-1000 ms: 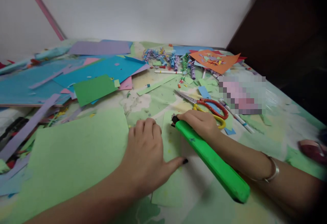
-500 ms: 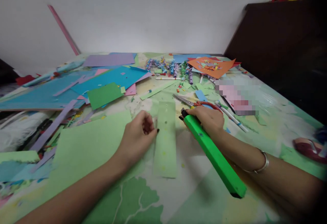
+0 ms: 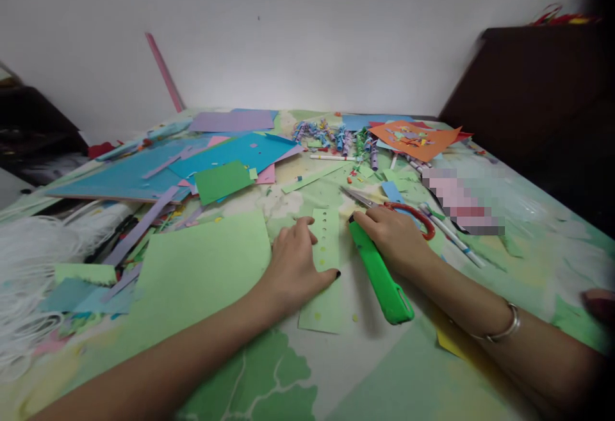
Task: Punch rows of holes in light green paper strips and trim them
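A narrow light green paper strip [image 3: 321,305] lies on the table in front of me, with a row of small round holes near its far end. My left hand [image 3: 298,267] rests over the strip, thumb and fingers spread apart and touching its surface. To the right of the strip, my right hand [image 3: 391,235] is closed around a green-handled hole punch [image 3: 382,283], whose dark head is mostly hidden by my fingers. Scissors with red handles [image 3: 421,216] lie just beyond my right hand. Left of my left hand lies a larger light green sheet [image 3: 206,267].
Blue card [image 3: 250,150] and a green piece [image 3: 223,181] lie at the back left. White cord [image 3: 29,267] is heaped at far left. Curled paper ornaments [image 3: 343,139], an orange sheet [image 3: 416,140] with scraps and markers [image 3: 454,235] lie farther back.
My left hand has moved right, opened and come over the strip. The hole punch has turned in my right hand, its handle end looking shorter. The whole view has shifted slightly.
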`<state>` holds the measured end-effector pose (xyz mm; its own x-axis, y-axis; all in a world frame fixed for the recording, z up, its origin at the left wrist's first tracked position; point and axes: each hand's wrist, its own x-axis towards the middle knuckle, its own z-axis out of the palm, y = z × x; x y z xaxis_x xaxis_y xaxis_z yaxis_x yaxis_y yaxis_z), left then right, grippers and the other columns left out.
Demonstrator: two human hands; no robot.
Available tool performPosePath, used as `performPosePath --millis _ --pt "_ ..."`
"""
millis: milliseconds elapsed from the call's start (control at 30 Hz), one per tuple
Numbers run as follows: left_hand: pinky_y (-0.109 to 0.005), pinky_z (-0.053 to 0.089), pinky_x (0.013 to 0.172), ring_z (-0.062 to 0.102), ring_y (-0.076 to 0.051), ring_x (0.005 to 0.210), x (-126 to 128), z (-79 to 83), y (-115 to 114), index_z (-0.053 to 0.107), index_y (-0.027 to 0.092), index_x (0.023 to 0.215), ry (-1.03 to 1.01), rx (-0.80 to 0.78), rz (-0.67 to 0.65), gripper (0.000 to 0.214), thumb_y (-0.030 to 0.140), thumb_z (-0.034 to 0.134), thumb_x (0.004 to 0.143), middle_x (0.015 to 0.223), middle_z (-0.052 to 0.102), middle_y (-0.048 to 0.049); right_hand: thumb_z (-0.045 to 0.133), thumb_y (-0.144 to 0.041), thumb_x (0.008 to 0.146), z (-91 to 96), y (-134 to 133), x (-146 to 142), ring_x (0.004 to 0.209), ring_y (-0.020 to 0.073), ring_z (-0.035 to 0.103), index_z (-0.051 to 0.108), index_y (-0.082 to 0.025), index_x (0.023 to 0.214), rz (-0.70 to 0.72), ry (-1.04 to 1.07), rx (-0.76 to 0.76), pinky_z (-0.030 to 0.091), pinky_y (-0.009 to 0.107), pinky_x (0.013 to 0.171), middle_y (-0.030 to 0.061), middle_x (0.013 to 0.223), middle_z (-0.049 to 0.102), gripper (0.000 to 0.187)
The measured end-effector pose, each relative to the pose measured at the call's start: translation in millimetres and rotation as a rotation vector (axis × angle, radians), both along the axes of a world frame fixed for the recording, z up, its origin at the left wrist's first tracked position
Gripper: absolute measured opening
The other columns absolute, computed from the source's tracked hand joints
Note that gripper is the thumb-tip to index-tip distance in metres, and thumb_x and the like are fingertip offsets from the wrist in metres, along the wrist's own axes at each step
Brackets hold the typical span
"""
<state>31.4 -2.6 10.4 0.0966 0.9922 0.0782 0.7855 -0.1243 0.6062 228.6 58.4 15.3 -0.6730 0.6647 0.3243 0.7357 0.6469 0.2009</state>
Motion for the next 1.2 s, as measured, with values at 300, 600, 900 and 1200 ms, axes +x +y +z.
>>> performPosePath --millis 300,600,900,1200 --pt "-0.055 0.036 0.098 0.042 -0.036 0.115 6.9 -3.8 -1.8 0.034 0.013 0.125 0.131 0.090 0.036 0.081 0.047 0.070 0.060 0.120 0.046 -0.0165 0.043 -0.008 0.088 -0.9 3.0 -1.8 0.064 0.0165 0.048 0.063 -0.013 0.081 -0.041 0.019 -0.027 0.021 0.029 0.055 0.0078 0.072 0.061 0.021" --pt "-0.052 0.041 0.091 0.050 -0.033 0.103 11.6 0.1 1.4 0.036 0.013 0.122 0.178 0.027 0.095 0.069 0.034 0.062 0.062 0.107 0.052 -0.0137 0.042 -0.016 0.088 -7.4 0.6 -3.9 0.072 0.0200 0.055 0.067 -0.013 0.082 -0.078 0.292 -0.087 0.030 0.029 0.060 0.0117 0.076 0.065 0.026" --pt "-0.050 0.036 0.099 0.043 -0.036 0.114 12.2 -10.8 4.3 0.038 0.012 0.128 0.196 0.124 0.117 0.081 0.048 0.065 0.060 0.120 0.048 -0.0161 0.042 -0.026 0.091 -8.2 12.1 -14.6 0.099 0.0251 0.058 0.057 -0.011 0.116 0.040 0.613 -0.503 0.043 0.041 0.088 0.0142 0.106 0.066 0.033" --pt "-0.054 0.034 0.101 0.042 -0.037 0.119 15.4 -15.9 3.9 0.038 0.015 0.128 0.102 0.198 0.099 0.082 0.045 0.071 0.059 0.124 0.048 -0.0160 0.051 -0.024 0.082 -5.8 25.5 -28.6 0.083 0.0177 0.064 0.070 -0.015 0.094 0.140 0.932 -0.924 0.050 0.033 0.077 0.0068 0.092 0.070 0.025"
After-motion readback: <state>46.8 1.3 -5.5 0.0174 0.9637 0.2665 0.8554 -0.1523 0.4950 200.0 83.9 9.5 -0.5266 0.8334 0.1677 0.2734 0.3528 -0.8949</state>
